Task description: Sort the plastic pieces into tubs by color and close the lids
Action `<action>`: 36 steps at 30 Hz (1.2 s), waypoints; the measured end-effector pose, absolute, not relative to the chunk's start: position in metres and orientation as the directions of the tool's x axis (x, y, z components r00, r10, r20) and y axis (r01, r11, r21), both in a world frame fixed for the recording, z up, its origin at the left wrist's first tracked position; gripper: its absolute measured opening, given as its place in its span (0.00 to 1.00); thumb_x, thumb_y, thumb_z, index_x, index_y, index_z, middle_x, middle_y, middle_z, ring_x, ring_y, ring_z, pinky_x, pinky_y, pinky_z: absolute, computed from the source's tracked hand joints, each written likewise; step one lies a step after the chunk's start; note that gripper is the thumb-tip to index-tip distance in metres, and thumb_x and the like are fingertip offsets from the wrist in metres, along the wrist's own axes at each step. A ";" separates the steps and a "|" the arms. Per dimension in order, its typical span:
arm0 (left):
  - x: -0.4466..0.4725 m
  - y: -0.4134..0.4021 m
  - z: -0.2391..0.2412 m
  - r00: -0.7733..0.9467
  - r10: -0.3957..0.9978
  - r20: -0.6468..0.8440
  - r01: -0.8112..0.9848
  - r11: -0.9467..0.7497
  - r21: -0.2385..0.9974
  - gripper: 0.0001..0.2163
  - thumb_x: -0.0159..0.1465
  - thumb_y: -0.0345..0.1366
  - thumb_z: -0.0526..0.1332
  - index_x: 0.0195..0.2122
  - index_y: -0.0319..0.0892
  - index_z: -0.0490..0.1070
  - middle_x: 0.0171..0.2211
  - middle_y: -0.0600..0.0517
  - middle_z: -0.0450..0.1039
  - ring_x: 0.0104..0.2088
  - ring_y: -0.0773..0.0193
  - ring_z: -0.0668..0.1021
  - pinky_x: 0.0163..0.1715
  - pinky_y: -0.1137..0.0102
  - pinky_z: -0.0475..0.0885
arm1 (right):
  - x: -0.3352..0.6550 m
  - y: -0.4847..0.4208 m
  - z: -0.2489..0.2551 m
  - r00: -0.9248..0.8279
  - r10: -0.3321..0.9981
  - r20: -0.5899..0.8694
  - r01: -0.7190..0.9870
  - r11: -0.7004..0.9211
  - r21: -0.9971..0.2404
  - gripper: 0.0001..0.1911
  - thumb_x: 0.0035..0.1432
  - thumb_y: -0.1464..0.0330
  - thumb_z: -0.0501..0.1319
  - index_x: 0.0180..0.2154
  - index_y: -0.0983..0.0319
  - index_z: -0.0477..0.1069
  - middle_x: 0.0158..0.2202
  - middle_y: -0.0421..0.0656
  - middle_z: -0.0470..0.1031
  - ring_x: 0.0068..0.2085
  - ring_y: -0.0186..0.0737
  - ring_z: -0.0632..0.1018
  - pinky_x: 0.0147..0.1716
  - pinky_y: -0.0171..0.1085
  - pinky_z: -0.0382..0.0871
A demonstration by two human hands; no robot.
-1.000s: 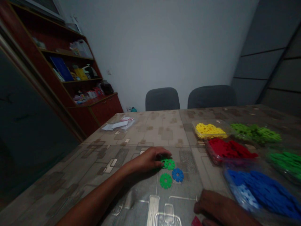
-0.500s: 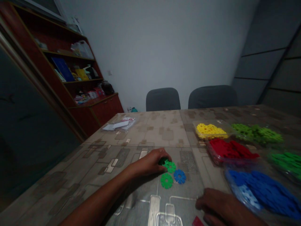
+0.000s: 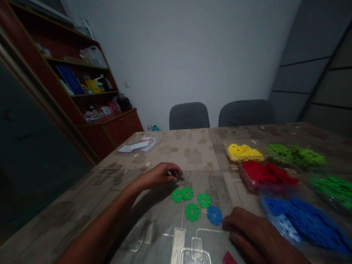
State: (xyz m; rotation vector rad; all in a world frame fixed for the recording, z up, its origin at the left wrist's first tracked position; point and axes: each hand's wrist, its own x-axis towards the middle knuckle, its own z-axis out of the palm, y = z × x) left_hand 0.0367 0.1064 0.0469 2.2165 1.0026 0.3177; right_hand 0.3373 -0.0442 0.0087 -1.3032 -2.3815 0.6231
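Note:
My left hand point(image 3: 166, 173) hovers over the table just beyond a pair of overlapping notched discs. Its fingers are curved and apart from the thumb, with nothing seen between them. That pair is a green disc point(image 3: 178, 195) and a second green disc point(image 3: 188, 193). Two more lie singly to the right, a green disc point(image 3: 204, 200) and a nearer green disc point(image 3: 192, 212). A blue notched disc point(image 3: 214, 215) lies right by the fingertips of my right hand point(image 3: 249, 229), seemingly touching them. That hand is loosely bent, its index finger stretched forward, its grip empty as far as it shows.
A red piece point(image 3: 229, 258) lies by the bottom edge. On the right stand clear tubs of yellow discs point(image 3: 244, 152), red discs point(image 3: 268, 174), blue discs point(image 3: 308, 220) and green discs point(image 3: 334, 189), with lime discs point(image 3: 298, 154) behind. Plastic packets point(image 3: 139, 145) lie far left.
My left hand has let go of the green discs and drawn back to the left. They now lie spread apart. My right hand has moved up to the blue disc, which has shifted slightly rightward and nearer.

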 end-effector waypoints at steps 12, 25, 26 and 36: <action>0.040 0.103 0.040 0.734 0.647 -0.208 0.629 -0.532 0.567 0.19 0.50 0.32 0.71 0.45 0.45 0.74 0.36 0.54 0.67 0.34 0.63 0.72 0.36 0.70 0.68 | 0.278 0.013 0.033 -0.338 0.934 -0.115 0.872 0.265 -0.412 0.17 0.54 0.76 0.62 0.47 0.64 0.71 0.50 0.54 0.71 0.49 0.50 0.74 0.48 0.44 0.68; 0.041 0.098 0.039 0.711 0.652 -0.263 0.678 -0.537 0.502 0.18 0.50 0.35 0.73 0.41 0.46 0.72 0.37 0.55 0.66 0.38 0.61 0.70 0.38 0.69 0.65 | 0.277 0.044 0.013 -0.410 0.902 -0.135 0.837 0.314 -0.448 0.13 0.61 0.64 0.62 0.45 0.63 0.70 0.40 0.41 0.74 0.39 0.39 0.76 0.38 0.43 0.72; 0.042 0.098 0.039 0.709 0.654 -0.263 0.679 -0.533 0.504 0.18 0.50 0.35 0.73 0.41 0.46 0.72 0.37 0.55 0.66 0.38 0.61 0.70 0.38 0.69 0.65 | 0.276 0.045 0.012 -0.421 0.898 -0.127 0.827 0.322 -0.462 0.13 0.62 0.63 0.62 0.45 0.63 0.70 0.40 0.42 0.74 0.38 0.39 0.77 0.38 0.43 0.73; 0.024 0.107 0.039 0.649 0.690 -0.321 0.709 -0.395 0.584 0.19 0.50 0.34 0.70 0.43 0.44 0.71 0.33 0.56 0.71 0.33 0.63 0.74 0.33 0.72 0.68 | 0.245 0.063 0.021 -0.478 0.862 -0.168 0.800 0.349 -0.489 0.17 0.63 0.63 0.61 0.51 0.62 0.69 0.48 0.45 0.74 0.45 0.43 0.77 0.43 0.47 0.73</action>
